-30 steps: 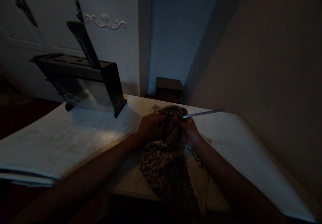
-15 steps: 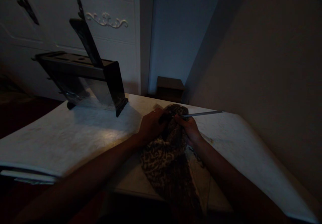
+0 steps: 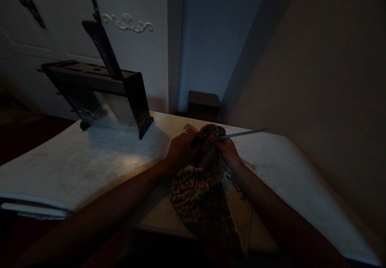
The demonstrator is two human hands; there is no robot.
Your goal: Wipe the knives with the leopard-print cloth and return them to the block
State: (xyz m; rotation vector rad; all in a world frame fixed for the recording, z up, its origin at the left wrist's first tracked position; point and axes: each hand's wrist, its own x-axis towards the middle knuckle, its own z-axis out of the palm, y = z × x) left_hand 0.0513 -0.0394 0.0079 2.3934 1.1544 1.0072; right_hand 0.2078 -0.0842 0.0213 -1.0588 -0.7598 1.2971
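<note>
A dark brown patterned cloth point(image 3: 193, 187) is bunched between my hands and hangs over the table's near edge. A knife point(image 3: 244, 134) passes through its upper folds, its thin grey blade pointing right. My left hand point(image 3: 182, 149) is closed around the dark handle end of the knife, with a ring on one finger. My right hand point(image 3: 227, 153) pinches the cloth around the blade, the thumb on top. Part of the blade is hidden by the cloth and fingers. Dim light obscures the finer details.
On the pale table point(image 3: 120, 155) at back left stands a black knife block point(image 3: 135, 95) with clear sides and a dark handle rising from it. Behind are white panelled doors point(image 3: 132, 3) and a small brown box-like piece point(image 3: 205, 99). A wall point(image 3: 325, 71) borders the right.
The tip of the blade has tilted slightly upward and shifted a little to the left. Both hands keep nearly the same position and grip.
</note>
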